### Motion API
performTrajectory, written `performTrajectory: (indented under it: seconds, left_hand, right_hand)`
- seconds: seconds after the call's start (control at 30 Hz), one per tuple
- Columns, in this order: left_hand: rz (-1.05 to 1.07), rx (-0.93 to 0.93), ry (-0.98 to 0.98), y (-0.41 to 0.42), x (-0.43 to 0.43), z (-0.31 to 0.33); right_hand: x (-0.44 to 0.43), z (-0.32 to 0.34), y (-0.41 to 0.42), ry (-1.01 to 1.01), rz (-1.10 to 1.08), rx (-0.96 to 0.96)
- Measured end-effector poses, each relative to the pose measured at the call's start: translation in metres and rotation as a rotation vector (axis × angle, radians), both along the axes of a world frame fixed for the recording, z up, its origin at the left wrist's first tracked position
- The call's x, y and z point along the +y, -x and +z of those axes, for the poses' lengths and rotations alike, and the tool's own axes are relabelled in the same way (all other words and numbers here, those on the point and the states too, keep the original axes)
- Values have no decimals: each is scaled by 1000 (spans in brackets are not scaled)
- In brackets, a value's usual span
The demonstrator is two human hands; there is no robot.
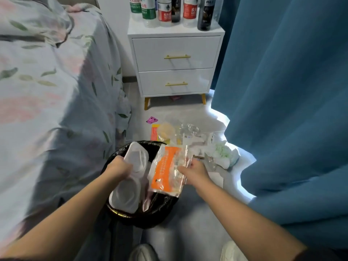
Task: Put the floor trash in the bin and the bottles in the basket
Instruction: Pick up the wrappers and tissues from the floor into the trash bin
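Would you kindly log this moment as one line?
left hand: plastic tray | right hand: orange wrapper | over bin

Your view cuts bottles (170, 11) on nightstand (176, 32) at top edge; caps unseen. Label print too blurred to read. Your left hand (120, 169) covers middle of white plastic tray (130, 178). Bin (150, 213) interior mostly hidden under tray and orange packet (166, 171). Your shoes (143, 253) cut by bottom edge.

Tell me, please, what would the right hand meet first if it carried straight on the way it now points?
Probably the orange snack wrapper already held by the right hand; beyond that, the white plastic tray over the bin, though depth is unclear.
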State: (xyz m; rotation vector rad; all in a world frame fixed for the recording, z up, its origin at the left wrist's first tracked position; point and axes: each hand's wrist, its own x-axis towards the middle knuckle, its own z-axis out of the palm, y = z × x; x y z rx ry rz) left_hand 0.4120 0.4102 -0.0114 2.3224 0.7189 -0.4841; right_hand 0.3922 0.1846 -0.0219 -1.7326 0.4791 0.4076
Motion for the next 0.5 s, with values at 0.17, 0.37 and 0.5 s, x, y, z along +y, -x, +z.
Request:
performTrajectory:
  seconds: [0.17, 0.37, 0.5]
  left_hand:
    - [88, 39, 8, 6, 18, -25]
    - [54, -16, -29, 15, 20, -46]
    - [-98, -146, -183, 20, 18, -61]
  right_hand:
    - [55, -13, -10, 105, 113, 27]
    - [89, -31, -15, 385, 349, 170]
    - [94, -34, 2, 555, 488, -35]
